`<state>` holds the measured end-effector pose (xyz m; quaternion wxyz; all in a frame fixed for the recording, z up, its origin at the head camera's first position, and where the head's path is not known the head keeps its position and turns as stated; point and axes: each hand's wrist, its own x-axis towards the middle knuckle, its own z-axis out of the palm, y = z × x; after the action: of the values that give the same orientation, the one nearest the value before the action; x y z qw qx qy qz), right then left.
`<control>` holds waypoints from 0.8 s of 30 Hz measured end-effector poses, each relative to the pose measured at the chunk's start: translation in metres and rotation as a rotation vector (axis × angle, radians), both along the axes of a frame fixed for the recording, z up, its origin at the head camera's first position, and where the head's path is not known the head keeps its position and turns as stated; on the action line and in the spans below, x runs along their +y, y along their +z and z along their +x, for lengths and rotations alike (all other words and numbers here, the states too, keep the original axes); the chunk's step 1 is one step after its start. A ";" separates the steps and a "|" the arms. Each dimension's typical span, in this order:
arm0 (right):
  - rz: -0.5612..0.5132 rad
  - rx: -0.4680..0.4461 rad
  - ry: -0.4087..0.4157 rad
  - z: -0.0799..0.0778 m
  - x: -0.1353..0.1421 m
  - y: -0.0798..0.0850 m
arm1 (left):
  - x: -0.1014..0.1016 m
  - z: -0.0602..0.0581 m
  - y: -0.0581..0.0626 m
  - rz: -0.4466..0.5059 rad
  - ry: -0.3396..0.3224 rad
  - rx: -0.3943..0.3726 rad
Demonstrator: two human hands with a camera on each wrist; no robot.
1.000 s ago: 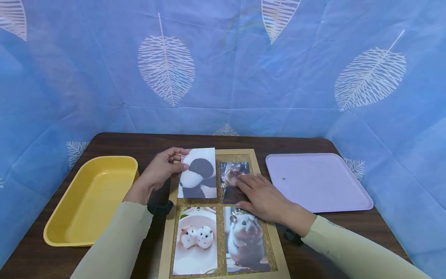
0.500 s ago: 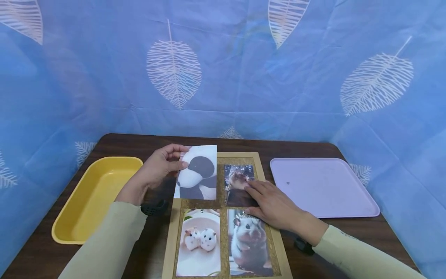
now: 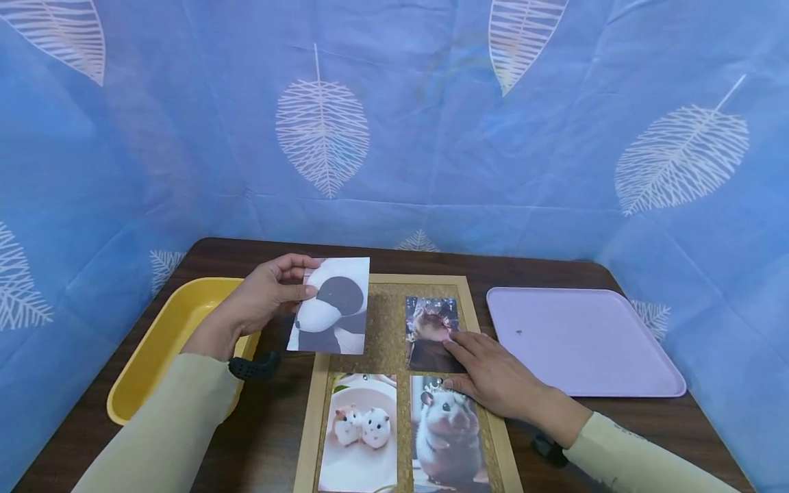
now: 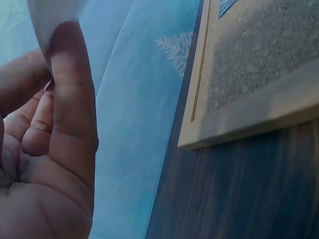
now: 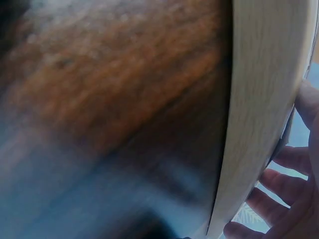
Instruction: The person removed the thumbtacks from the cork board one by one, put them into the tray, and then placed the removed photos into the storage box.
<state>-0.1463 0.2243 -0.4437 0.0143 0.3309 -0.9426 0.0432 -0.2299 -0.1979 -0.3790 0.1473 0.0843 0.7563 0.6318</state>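
Observation:
My left hand (image 3: 261, 294) pinches the left edge of a panda picture card (image 3: 335, 308) between thumb and fingers, raised over the upper left of a wood-framed cork board (image 3: 387, 322). From the left wrist, the thumb and a finger close on the card's pale edge (image 4: 55, 15). Fingers extended, my right hand (image 3: 502, 380) rests at the board's right side, its fingertips on a dark picture card (image 3: 431, 322) of a small animal. Below lie a card with two hamsters (image 3: 360, 459) and one with a grey-white hamster (image 3: 446, 445), partly under my right thumb.
A yellow tub (image 3: 154, 342) stands at the left, partly behind my left forearm. To the right lies a lilac tray (image 3: 592, 342) with a small dark speck on it. Blue leaf-printed cloth (image 3: 419, 137) hangs around the dark wooden table (image 3: 271, 438).
My left hand has lifted the panda card off the board's upper left and drawn it leftward, baring cork there. My right hand stays on the board. The head view has shifted slightly.

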 end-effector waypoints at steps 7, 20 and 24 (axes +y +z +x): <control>-0.021 -0.024 -0.012 0.000 0.001 -0.002 | -0.027 0.002 0.009 0.024 -0.042 -0.005; -0.025 -0.001 -0.016 0.001 0.000 -0.003 | -0.114 0.007 0.016 0.000 -0.071 -0.031; -0.023 0.008 -0.019 0.001 0.000 -0.004 | -0.142 0.010 0.011 -0.002 -0.081 -0.033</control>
<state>-0.1449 0.2243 -0.4474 0.0224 0.3220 -0.9450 0.0528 -0.2195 -0.3402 -0.3676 0.1852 0.1045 0.7503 0.6260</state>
